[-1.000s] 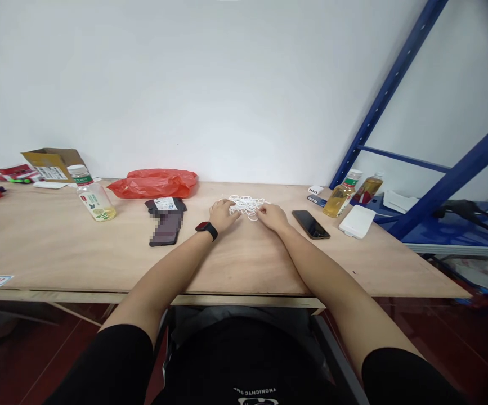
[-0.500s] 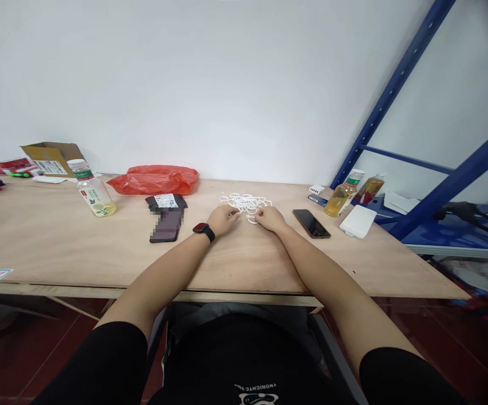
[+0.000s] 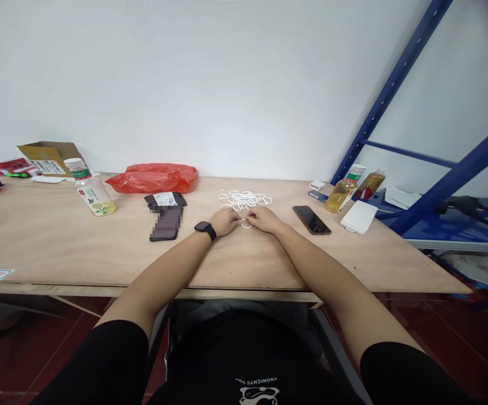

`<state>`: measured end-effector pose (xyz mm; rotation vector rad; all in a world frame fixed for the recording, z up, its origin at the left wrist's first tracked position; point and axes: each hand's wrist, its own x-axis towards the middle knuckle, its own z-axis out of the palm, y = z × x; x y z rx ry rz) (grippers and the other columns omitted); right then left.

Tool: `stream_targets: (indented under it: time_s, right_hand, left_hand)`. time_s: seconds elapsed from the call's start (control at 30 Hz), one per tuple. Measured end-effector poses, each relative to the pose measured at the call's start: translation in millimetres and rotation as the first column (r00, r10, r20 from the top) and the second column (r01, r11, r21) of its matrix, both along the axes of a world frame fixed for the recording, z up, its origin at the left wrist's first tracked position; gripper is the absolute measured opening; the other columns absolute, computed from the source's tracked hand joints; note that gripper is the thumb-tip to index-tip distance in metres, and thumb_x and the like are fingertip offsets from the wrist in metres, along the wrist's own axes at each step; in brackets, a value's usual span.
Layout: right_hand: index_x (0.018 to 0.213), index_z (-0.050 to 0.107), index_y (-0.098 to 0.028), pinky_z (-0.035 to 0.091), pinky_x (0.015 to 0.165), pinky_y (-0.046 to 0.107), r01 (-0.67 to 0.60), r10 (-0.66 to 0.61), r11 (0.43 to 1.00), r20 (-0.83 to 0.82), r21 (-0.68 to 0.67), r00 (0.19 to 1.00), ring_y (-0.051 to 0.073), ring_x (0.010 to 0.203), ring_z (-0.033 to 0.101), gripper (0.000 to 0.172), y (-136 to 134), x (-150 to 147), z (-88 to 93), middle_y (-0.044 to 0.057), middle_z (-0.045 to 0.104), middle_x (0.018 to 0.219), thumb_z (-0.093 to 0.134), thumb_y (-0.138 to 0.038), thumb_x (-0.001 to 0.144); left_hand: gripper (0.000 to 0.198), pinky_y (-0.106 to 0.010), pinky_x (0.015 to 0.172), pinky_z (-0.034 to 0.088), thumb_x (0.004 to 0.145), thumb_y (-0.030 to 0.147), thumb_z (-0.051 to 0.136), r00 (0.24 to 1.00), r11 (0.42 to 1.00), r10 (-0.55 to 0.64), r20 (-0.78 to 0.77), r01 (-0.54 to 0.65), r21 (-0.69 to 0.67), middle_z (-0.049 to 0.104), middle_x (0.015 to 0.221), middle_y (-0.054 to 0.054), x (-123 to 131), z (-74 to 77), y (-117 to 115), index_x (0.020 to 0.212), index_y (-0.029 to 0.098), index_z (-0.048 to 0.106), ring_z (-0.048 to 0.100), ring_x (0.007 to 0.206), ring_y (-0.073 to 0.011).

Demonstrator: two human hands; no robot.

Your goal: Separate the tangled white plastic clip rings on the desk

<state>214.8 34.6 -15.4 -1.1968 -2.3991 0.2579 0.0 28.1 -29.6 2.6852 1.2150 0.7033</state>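
A small white ring (image 3: 246, 226) is held between my two hands, near the middle of the table. My left hand (image 3: 225, 221), with a black watch on its wrist, pinches the ring's left side. On its right side, the fingertips of my right hand (image 3: 260, 217) are closed on the same ring. Just behind the hands lies a loose pile of white rings (image 3: 246, 199), spread flat on the wood. Whether the held ring is whole or parted at the top is too small to make out.
To the right lie a phone (image 3: 312, 220), a white case (image 3: 358, 217) and a drink bottle (image 3: 345, 190). On the left are a dark phone (image 3: 166, 224), a red plastic bag (image 3: 155, 178), another bottle (image 3: 92, 188) and a cardboard box (image 3: 52, 157). A blue metal rack (image 3: 429, 185) stands at the right.
Both hands have come closer together, and the ring has moved slightly left and toward me, away from the pile. My left fingers now meet it as well.
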Motion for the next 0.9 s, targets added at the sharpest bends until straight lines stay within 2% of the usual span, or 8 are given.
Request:
stream_targets:
  time_s: [0.2, 0.33, 0.57, 0.9]
  right_hand:
    - [0.086, 0.072, -0.019, 0.04, 0.067, 0.023, 0.054, -0.058, 0.997, -0.074, -0.055, 0.996, 0.015, 0.076, 0.061, 0.014, 3.5, 4.5, -0.8, 0.002, 0.073, 0.084, 0.06, -0.025, 0.086]
    - [0.088, 0.073, -0.02, 0.041, 0.068, 0.024, 0.167, -0.171, 0.985, -0.102, -0.048, 0.98, 0.016, 0.078, 0.062, 0.016, 8.9, 14.2, -1.4, 0.003, 0.074, 0.089, 0.059, -0.03, 0.087]
    - [0.092, 0.074, -0.021, 0.042, 0.071, 0.025, 0.361, -0.364, 0.931, -0.138, -0.049, 0.921, 0.017, 0.081, 0.062, 0.017, 21.0, 28.6, -7.6, 0.003, 0.073, 0.09, 0.06, -0.03, 0.085]
    - [0.101, 0.071, -0.023, 0.043, 0.073, 0.026, 0.368, -0.369, 0.93, -0.027, -0.021, 0.929, 0.018, 0.087, 0.063, 0.022, 15.2, 17.6, -4.4, 0.003, 0.073, 0.096, 0.057, -0.033, 0.088]
  left_hand:
    - [0.023, -0.031, 0.08, 0.048, 0.092, 0.032, 0.054, 0.997, 0.997, 0.058, 0.057, -0.055, -0.06, 0.071, 0.094, -0.007, 1.2, 5.6, -4.0, 0.095, 0.018, 0.071, 0.062, 0.087, -0.0201]
    - [0.022, -0.032, 0.08, 0.048, 0.093, 0.031, 0.051, 0.998, 0.997, 0.066, 0.024, -0.065, -0.044, 0.07, 0.096, -0.008, 1.5, 9.4, -6.7, 0.095, 0.018, 0.069, 0.062, 0.088, -0.0206]
    - [0.021, -0.032, 0.081, 0.048, 0.093, 0.029, 0.05, 0.998, 0.997, 0.057, -0.025, -0.058, -0.059, 0.07, 0.099, -0.008, 1.1, 12.8, -7.7, 0.094, 0.018, 0.068, 0.062, 0.09, -0.0209]
    - [0.024, -0.031, 0.082, 0.048, 0.093, 0.033, 0.05, 0.998, 0.998, 0.016, -0.059, -0.019, -0.056, 0.071, 0.097, -0.007, -0.6, 12.0, -4.2, 0.094, 0.018, 0.069, 0.062, 0.091, -0.0202]
